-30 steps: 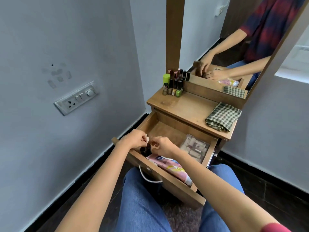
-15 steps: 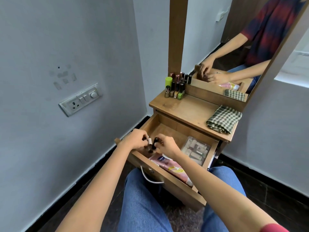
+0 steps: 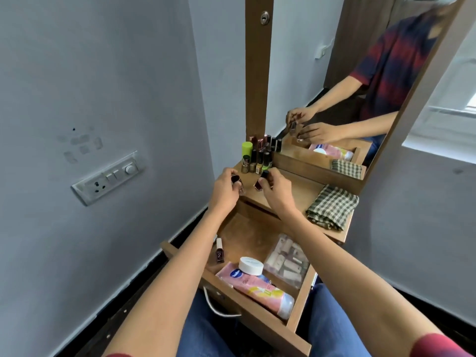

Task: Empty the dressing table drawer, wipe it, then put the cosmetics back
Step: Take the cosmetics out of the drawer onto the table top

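Note:
The wooden drawer point(image 3: 300, 318) of the dressing table stands pulled out over my lap. In it lie a nail polish bottle with a white cap point(image 3: 219, 251), a pink lotion tube point(image 3: 257, 286), a white round jar point(image 3: 251, 265) and a clear pouch of small items point(image 3: 287, 261). My left hand point(image 3: 226, 190) holds a small dark-capped bottle point(image 3: 236, 182) over the tabletop point(image 3: 296, 191). My right hand point(image 3: 275, 188) pinches a dark red nail polish bottle point(image 3: 260, 182) beside it. A cluster of lipsticks and polish bottles point(image 3: 257, 158) stands at the tabletop's back left.
A folded green checked cloth point(image 3: 332, 207) lies on the tabletop's right side. The mirror point(image 3: 360, 86) rises behind it. A switch plate point(image 3: 108, 177) is on the left wall, which runs close beside the drawer. My knees in jeans sit under the drawer.
Both hands rose out of the drawer's left front corner, each with a small bottle, and now hover over the tabletop near the cluster of cosmetics. The camera tilted up.

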